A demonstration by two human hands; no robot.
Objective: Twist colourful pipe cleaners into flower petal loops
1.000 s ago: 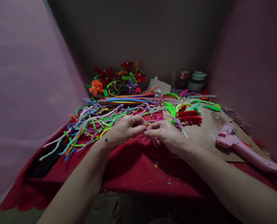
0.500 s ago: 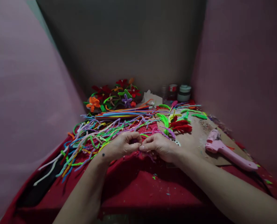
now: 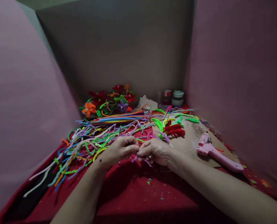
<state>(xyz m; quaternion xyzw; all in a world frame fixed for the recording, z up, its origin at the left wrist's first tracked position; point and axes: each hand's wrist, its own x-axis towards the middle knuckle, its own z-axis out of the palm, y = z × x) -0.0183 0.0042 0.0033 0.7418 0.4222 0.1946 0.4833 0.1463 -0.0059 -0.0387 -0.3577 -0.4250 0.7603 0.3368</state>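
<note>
My left hand [image 3: 124,150] and my right hand [image 3: 156,151] meet fingertip to fingertip over the near part of the red cloth [image 3: 143,193]. Both are closed in a pinch on a purple pipe cleaner [image 3: 148,162], whose fuzzy ends poke out below my right fingers. The rest of it is hidden behind the fingers. Left of my left hand spreads a tangled heap of coloured pipe cleaners [image 3: 87,149]. Just beyond my right hand lie red pipe-cleaner pieces [image 3: 174,130] and green looped ones [image 3: 158,123].
A pink hot glue gun [image 3: 219,155] lies on a brown board [image 3: 187,146] at the right. Behind the heap are a bundle of straight pipe cleaners [image 3: 119,119] and pipe-cleaner flowers [image 3: 89,109]. A lidded cup [image 3: 177,99] and a jar [image 3: 166,97] stand at the back.
The view has shifted, so the table's things sit slightly lower and further left. My hands stay together, and more of the purple pipe cleaner shows below my fingers.
</note>
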